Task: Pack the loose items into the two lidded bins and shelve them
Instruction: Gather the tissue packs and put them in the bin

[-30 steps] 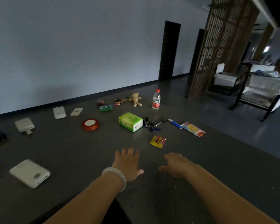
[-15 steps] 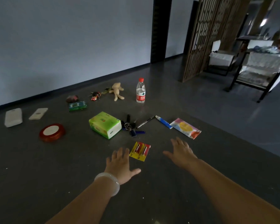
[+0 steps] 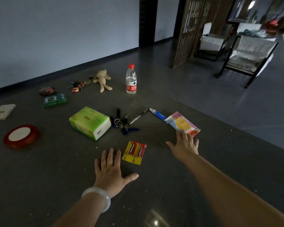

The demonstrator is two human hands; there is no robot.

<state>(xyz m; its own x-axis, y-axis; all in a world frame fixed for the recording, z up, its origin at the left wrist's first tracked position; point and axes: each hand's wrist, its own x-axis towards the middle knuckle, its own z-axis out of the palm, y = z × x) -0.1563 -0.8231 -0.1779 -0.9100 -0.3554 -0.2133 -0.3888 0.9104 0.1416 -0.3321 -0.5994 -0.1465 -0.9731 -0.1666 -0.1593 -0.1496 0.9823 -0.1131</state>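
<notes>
From the head camera, we judged the packing barely begun: every loose item lay out on the dark, speckled table (image 3: pixel 56 177), none in a bin. Our left hand (image 3: pixel 111 171) lay flat, fingers spread, gripping nothing, just beside the yellow card of AA batteries (image 3: pixel 134 152). Our right hand (image 3: pixel 184 145), fingers straight and splayed, reached the near edge of the flat, glossy pink-and-yellow packet (image 3: pixel 182 123). Beyond sat a soft, plastic-wrapped green tissue pack (image 3: pixel 90 122), a metal bunch of keys (image 3: pixel 120 122), a slim pen (image 3: pixel 138 116), a clear upright bottle (image 3: pixel 131 79) and a floppy plush toy (image 3: pixel 102 79). The pale containers (image 3: pixel 211 41) far right might have been the bins.
</notes>
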